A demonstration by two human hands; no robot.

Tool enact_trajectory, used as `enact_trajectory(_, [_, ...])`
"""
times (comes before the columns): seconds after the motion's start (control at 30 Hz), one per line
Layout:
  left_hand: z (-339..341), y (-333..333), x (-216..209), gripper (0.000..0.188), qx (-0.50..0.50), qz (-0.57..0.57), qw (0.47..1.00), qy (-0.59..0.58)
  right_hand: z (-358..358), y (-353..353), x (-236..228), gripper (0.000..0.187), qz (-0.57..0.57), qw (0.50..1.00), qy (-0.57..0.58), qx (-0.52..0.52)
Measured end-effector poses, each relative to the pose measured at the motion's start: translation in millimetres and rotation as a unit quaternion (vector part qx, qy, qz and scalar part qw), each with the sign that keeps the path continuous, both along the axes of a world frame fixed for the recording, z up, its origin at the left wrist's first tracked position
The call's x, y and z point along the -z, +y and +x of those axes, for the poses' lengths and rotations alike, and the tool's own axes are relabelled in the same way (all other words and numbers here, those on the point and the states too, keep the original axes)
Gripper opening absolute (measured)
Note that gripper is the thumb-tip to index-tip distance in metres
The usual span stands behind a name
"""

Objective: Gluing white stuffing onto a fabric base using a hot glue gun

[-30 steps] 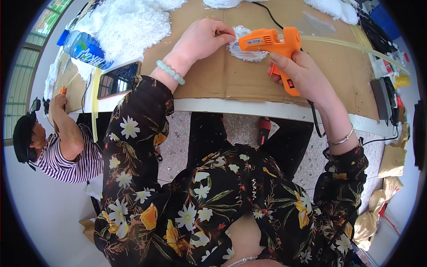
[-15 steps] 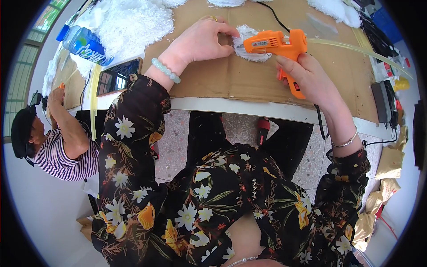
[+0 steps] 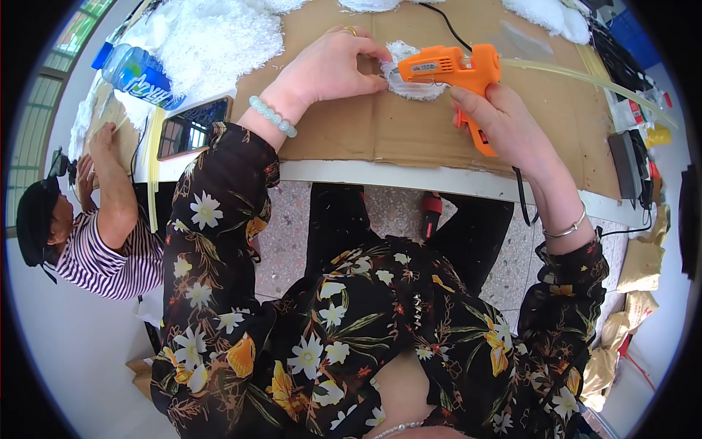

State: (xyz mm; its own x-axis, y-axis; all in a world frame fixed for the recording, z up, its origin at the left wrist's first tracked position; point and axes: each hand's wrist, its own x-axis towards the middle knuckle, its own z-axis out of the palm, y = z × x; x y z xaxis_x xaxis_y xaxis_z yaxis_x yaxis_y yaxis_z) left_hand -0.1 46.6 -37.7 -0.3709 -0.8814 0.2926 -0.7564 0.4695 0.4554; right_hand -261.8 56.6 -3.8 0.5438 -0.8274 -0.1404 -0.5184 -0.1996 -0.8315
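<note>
On the cardboard in front of me lies a small, round, white piece of shredded, fluffy material [image 3: 415,89]. My left hand [image 3: 333,66] is at its left edge, with thumb and index finger curved against the rim and steadying it. My right hand [image 3: 504,121] is wrapped round the handle of an orange hot glue gun [image 3: 464,69]. The nozzle points left over the white piece and covers part of it; whether the tip touches it I cannot tell. A long, translucent glue stick [image 3: 578,77] runs out of the gun's back end to the right.
Cardboard [image 3: 329,139] covers the white-edged table. A heap of white shreds [image 3: 212,51], a blue-labelled bottle [image 3: 139,73] and a phone [image 3: 194,128] lie at left. A black cable [image 3: 523,194] hangs from the gun over the table edge. A co-worker in stripes [image 3: 102,249] works at far left.
The glue gun and my right hand have shifted slightly left and up over the white piece. My left hand has stayed nearly still. The co-worker's hands have moved.
</note>
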Motion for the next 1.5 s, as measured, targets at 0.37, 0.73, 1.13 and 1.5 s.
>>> enact_trajectory(0.37, [-2.6,1.9,-1.6,0.033,-0.01,-0.004,1.0,-0.02,-9.0,1.3,-7.5,0.04,0.0,0.999,0.053,-0.009])
enact_trajectory(0.73, [-3.6,1.2,-1.8,0.032,-0.008,-0.011,0.999,-0.029,-8.9,0.5,-12.3,0.04,-0.011,0.997,0.076,-0.009])
enact_trajectory(1.13, [-9.1,-4.2,-5.3,0.027,-0.041,0.043,0.998,-0.001,-23.1,5.4,-15.0,0.037,0.006,0.997,0.077,-0.004])
enact_trajectory(1.5, [-14.8,-7.2,-7.2,0.021,-0.069,0.075,0.995,-0.022,-24.6,4.6,-11.1,0.036,0.019,0.999,0.048,-0.006])
